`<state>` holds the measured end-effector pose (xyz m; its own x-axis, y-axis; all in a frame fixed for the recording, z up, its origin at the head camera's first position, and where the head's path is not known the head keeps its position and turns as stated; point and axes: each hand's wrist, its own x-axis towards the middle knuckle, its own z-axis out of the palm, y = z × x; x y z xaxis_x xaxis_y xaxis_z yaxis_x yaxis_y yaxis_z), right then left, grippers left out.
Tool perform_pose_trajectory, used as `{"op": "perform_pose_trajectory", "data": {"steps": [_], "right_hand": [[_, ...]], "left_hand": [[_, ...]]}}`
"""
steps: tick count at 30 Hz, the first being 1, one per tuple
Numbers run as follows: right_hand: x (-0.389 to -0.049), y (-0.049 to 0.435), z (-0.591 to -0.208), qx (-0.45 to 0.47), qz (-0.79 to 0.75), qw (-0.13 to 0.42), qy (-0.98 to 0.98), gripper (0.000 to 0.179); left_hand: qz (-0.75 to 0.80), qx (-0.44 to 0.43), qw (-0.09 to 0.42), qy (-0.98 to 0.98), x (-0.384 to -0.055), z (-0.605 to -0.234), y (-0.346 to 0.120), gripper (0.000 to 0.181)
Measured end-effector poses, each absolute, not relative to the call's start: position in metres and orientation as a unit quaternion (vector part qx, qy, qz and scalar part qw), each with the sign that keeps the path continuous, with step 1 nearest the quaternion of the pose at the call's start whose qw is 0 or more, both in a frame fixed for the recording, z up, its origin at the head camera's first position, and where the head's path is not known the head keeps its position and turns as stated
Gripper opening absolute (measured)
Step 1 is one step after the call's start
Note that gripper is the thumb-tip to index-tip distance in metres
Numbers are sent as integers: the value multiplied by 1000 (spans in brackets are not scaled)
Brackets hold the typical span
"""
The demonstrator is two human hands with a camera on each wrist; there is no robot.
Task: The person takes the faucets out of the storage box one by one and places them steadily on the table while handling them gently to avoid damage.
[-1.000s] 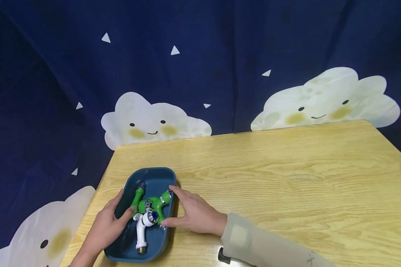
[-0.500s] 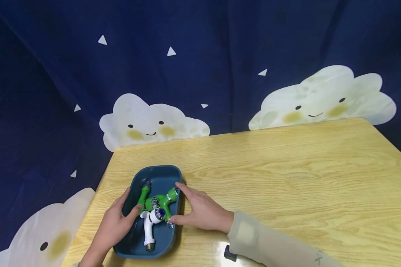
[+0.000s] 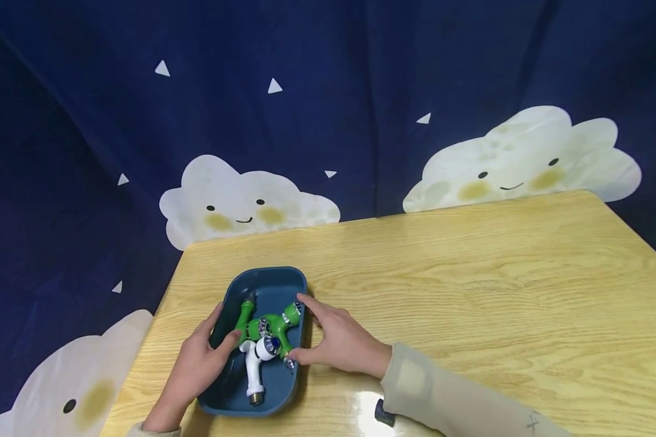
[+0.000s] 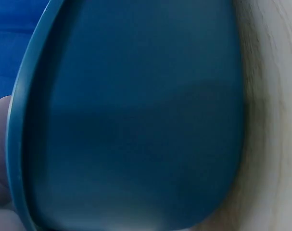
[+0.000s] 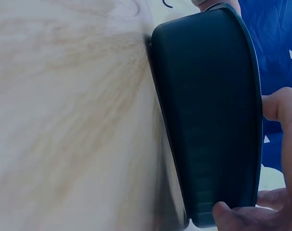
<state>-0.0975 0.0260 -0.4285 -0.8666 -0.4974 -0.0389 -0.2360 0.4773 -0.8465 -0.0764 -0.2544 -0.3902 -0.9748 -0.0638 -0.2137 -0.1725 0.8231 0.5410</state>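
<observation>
Hands (image 3: 197, 362) partly hide blue tub (image 3: 276, 288); right sleeve (image 3: 454, 391) cropped.

Foreground filled by a flat light-yellow wood-grain tabletop (image 3: 470, 291). Rear and left side covered by a dark navy fabric curtain (image 3: 328, 91), soft folds visible. Small white triangles (image 3: 275, 86) scattered over it. Two puffy white smiling clouds (image 3: 525, 152) with yellow cheeks seen along the tabletop's far edge; a similar white cloud (image 3: 54, 376) cut off at lower left. White glare (image 3: 370, 409) reflected near the bottom. Curtain rendered brighter blue in wrist views.
</observation>
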Motion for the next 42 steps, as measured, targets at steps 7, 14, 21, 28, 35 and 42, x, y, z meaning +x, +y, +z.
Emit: {"op": "perform_pose_trajectory", "data": {"steps": [7, 14, 21, 28, 35, 42], "right_hand": [[-99, 37, -429, -206, -473, 146, 844, 103], [-101, 48, -427, -190, -481, 141, 844, 104], [-100, 61, -426, -166, -476, 135, 853, 104], [-102, 73, -431, -150, -481, 123, 855, 102], [-104, 84, -430, -143, -499, 114, 847, 101], [-106, 93, -431, -145, -531, 128, 825, 100]], "left_hand": [[307, -55, 88, 946, -78, -392, -245, 80], [320, -27, 64, 945, -82, -394, -233, 78], [334, -21, 53, 941, -86, -398, -216, 77], [358, -32, 49, 932, -89, -404, -197, 79], [365, -25, 39, 930, -92, -405, -185, 79], [374, -15, 28, 927, -91, -406, -176, 79]]}}
